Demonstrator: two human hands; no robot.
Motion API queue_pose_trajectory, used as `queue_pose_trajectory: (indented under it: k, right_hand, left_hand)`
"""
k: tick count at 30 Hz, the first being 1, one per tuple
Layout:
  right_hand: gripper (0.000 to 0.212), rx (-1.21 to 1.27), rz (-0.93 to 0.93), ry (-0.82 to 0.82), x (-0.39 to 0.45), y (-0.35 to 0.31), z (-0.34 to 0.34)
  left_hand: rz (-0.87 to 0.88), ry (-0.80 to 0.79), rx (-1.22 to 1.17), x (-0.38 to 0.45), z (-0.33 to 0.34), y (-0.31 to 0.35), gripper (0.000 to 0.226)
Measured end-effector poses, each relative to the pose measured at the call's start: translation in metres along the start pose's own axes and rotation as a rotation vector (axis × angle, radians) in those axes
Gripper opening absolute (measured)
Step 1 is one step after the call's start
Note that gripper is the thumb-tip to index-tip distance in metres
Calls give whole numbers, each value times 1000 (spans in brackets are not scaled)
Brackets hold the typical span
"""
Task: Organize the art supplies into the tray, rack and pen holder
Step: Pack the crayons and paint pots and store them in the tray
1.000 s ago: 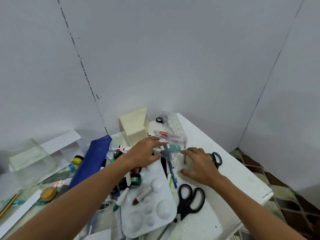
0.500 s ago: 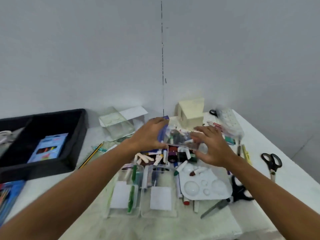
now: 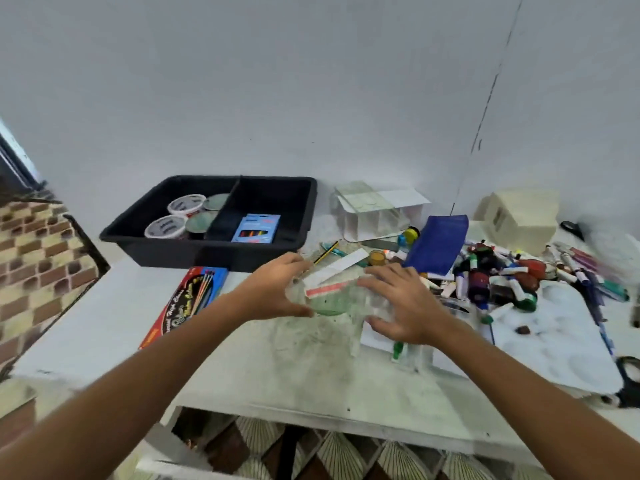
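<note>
Hands grip a blurred clear plastic container (image 3: 332, 299) over mid-tabletop (image 3: 294, 368): left hand (image 3: 273, 292) and right hand (image 3: 401, 303) curl around its ends. Black rectangular tray (image 3: 214, 244) sits at the far edge.

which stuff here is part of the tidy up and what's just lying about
Job: black tray; clear box held between left hand and right hand; marker pile; palette; pencil box.

Lying about: cream box; table; wall.

One black tray (image 3: 304, 216) holds four round tubs (image 3: 186, 204) and one blue box (image 3: 256, 229).
</note>
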State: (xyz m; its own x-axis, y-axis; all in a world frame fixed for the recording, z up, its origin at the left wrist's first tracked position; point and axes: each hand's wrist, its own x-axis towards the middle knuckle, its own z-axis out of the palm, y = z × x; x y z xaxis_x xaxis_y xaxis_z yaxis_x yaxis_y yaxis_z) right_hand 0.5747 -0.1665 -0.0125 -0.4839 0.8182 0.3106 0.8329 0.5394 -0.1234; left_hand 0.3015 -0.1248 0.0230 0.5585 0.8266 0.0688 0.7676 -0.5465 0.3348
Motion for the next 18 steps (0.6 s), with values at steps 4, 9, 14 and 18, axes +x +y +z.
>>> queue_pose_trajectory:
  k: [4,9,14,18]
  right_hand:
    - [62,36,-65,-66,14,-39,25]
    - [78,59,-108,-232,23,-75,45]
    - [90,77,-122,-317,21,-95,56]
    - [97,37,-131,-331,20,-98,58]
  left_hand:
    - [-80,-89,-20,-48,-4,-29,88]
    - [-189,-206,35,-84,-7,-54,95]
    - [-228,-268,89,-99,-2,-66,114]
    - [-204,-284,145,-98,5,-72,116]
